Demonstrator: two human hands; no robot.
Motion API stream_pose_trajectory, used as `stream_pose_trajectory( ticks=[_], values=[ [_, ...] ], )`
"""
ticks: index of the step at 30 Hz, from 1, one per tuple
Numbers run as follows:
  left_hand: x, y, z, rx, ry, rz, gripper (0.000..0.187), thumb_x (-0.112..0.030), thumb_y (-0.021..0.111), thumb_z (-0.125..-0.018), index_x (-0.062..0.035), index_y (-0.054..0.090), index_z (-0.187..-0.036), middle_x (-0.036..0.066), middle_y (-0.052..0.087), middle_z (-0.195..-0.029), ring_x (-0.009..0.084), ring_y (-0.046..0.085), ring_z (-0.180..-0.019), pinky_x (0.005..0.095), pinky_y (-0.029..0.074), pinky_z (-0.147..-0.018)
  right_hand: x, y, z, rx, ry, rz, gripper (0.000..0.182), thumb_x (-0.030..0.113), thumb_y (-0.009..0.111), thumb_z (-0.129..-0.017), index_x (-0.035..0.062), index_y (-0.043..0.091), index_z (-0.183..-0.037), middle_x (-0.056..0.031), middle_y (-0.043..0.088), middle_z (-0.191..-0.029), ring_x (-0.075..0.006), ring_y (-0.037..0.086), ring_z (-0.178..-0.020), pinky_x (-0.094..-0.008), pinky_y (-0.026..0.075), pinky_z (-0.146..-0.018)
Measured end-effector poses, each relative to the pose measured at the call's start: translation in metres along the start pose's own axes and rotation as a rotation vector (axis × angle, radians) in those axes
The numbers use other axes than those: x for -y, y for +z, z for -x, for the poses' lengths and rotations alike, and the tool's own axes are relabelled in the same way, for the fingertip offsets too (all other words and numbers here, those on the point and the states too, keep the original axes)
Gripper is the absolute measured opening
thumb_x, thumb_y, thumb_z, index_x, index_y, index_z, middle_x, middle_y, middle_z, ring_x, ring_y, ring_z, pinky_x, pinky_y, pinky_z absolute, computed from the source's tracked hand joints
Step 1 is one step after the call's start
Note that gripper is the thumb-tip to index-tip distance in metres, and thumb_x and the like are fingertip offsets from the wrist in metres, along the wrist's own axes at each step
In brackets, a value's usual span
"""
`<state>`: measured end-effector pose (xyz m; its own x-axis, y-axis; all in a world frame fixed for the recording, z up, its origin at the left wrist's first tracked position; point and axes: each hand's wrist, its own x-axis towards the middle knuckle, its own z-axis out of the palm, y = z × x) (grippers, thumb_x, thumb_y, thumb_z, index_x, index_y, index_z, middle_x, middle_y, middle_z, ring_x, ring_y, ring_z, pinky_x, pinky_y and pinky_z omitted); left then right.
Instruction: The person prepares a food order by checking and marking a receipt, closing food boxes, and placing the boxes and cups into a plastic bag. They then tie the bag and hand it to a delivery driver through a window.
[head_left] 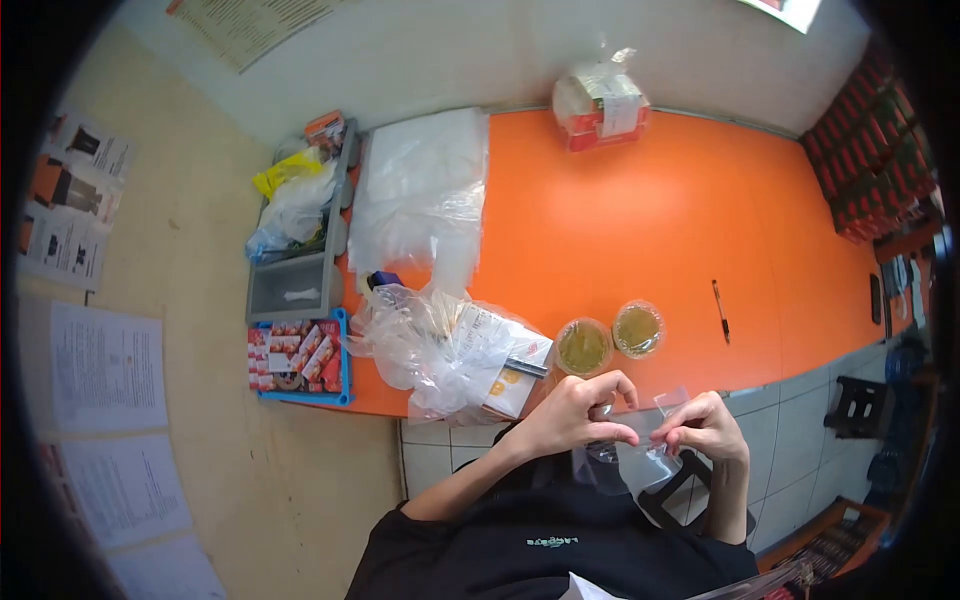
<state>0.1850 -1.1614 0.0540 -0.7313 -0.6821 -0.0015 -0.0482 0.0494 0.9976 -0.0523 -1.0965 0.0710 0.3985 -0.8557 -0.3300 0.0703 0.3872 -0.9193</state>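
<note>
A clear plastic bag hangs between my two hands, just off the table's front edge. My left hand has its thumb and fingers curled at the bag's left side, pinching the film. On the right side my right hand pinches the bag between thumb and fingers. Just beyond my left hand, two lidded clear cups with greenish contents stand side by side on the orange table, one cup nearer and the other cup to its right.
On the orange table lie a pen, stacked plastic bags and a bagged white box. A red-white package stands at the back. Grey bins line the left; red cartons stand right.
</note>
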Motion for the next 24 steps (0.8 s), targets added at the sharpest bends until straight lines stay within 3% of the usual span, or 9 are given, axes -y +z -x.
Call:
stream_pose_trajectory(
  ticks=[4, 6, 7, 9, 11, 16, 19, 22, 24],
  values=[
    [0.001, 0.011, -0.016, -0.127, -0.068, -0.069, 0.034, -0.02, 0.082, -0.068, -0.0084, 0.058, -0.09, -0.006, 0.037, -0.052, 0.0048, 0.036, -0.05, 0.0243, 0.029, -0.046, -0.01, -0.027, -0.015, -0.142, 0.161, -0.1, 0.012, 0.005, 0.072, -0.078, -0.0055, 0.067, -0.078, -0.0103, 0.067, -0.07, -0.0117, 0.062, -0.06, -0.0229, 0.051, -0.054],
    [-0.001, 0.034, -0.038, -0.587, 0.212, -0.694, 0.04, -0.024, 0.084, -0.065, -0.0087, 0.06, -0.093, -0.001, 0.051, -0.064, 0.0103, 0.05, -0.06, 0.0266, 0.038, -0.05, -0.011, -0.036, -0.017, -0.328, 0.054, 0.016, 0.013, 0.004, 0.075, -0.075, -0.0045, 0.065, -0.072, -0.0104, 0.067, -0.07, -0.0114, 0.062, -0.061, -0.022, 0.051, -0.055],
    [-0.016, 0.045, -0.045, -0.761, 0.126, -0.975, 0.044, -0.026, 0.084, -0.062, -0.0094, 0.061, -0.096, 0.006, 0.057, -0.083, 0.02, 0.057, -0.073, 0.0321, 0.046, -0.057, -0.01, -0.04, -0.01, -0.41, 0.023, 0.058, 0.014, 0.004, 0.075, -0.074, -0.0039, 0.064, -0.071, -0.0103, 0.067, -0.07, -0.0113, 0.062, -0.062, -0.0216, 0.051, -0.055],
    [-0.03, 0.086, -0.046, -0.784, 0.068, -0.696, 0.044, -0.026, 0.084, -0.062, -0.0095, 0.061, -0.097, 0.007, 0.057, -0.089, 0.0219, 0.058, -0.072, 0.0328, 0.048, -0.06, -0.016, -0.049, 0.003, -0.525, -0.188, 0.062, 0.015, 0.001, 0.077, -0.071, -0.0022, 0.063, -0.067, -0.0092, 0.066, -0.069, -0.011, 0.062, -0.064, -0.0218, 0.05, -0.057],
    [-0.032, 0.137, -0.048, -0.64, -0.094, -0.322, 0.045, -0.027, 0.081, -0.065, -0.0076, 0.057, -0.097, 0.007, 0.057, -0.09, 0.025, 0.062, -0.078, 0.0362, 0.05, -0.067, -0.021, -0.045, 0.015, -0.355, -0.064, -0.135, 0.017, 0.001, 0.077, -0.071, -0.0021, 0.061, -0.067, -0.0099, 0.065, -0.068, -0.0115, 0.059, -0.061, -0.0222, 0.047, -0.055],
    [-0.049, 0.174, -0.054, -0.613, -0.076, -0.241, 0.027, -0.008, 0.07, -0.079, -0.0023, 0.067, -0.105, 0.013, 0.068, -0.086, 0.0203, 0.068, -0.076, 0.0291, 0.054, -0.067, 0.003, -0.09, 0.047, -0.043, 0.011, -0.23, 0.009, 0.004, 0.076, -0.071, -0.0014, 0.071, -0.075, -0.0086, 0.067, -0.07, -0.0123, 0.061, -0.063, -0.0243, 0.047, -0.056],
    [-0.065, 0.185, -0.055, -0.676, -0.051, -0.188, 0.022, -0.007, 0.064, -0.085, 0.0, 0.066, -0.106, 0.015, 0.068, -0.09, 0.0204, 0.068, -0.077, 0.0281, 0.053, -0.067, 0.028, -0.097, 0.047, 0.049, -0.385, 0.277, 0.01, 0.008, 0.077, -0.072, 0.0001, 0.071, -0.076, -0.0074, 0.068, -0.071, -0.0107, 0.061, -0.061, -0.0238, 0.046, -0.055],
    [-0.064, 0.191, -0.056, -0.902, -0.083, -0.387, 0.016, -0.007, 0.059, -0.09, 0.0027, 0.066, -0.101, 0.013, 0.07, -0.09, 0.0139, 0.067, -0.075, 0.0244, 0.051, -0.067, 0.043, -0.098, 0.052, 0.018, -0.388, 0.444, 0.012, 0.011, 0.077, -0.073, 0.0012, 0.07, -0.076, -0.0066, 0.067, -0.069, -0.0097, 0.06, -0.059, -0.023, 0.046, -0.054],
    [-0.053, 0.179, -0.052, -0.978, -0.218, -0.075, 0.015, -0.006, 0.056, -0.092, 0.0005, 0.066, -0.101, 0.013, 0.069, -0.086, 0.013, 0.066, -0.074, 0.0235, 0.052, -0.066, 0.053, -0.115, 0.055, -0.063, -0.298, 0.481, 0.012, 0.011, 0.076, -0.074, 0.002, 0.068, -0.076, -0.0061, 0.064, -0.065, -0.0106, 0.061, -0.062, -0.0233, 0.047, -0.054]
  ],
)
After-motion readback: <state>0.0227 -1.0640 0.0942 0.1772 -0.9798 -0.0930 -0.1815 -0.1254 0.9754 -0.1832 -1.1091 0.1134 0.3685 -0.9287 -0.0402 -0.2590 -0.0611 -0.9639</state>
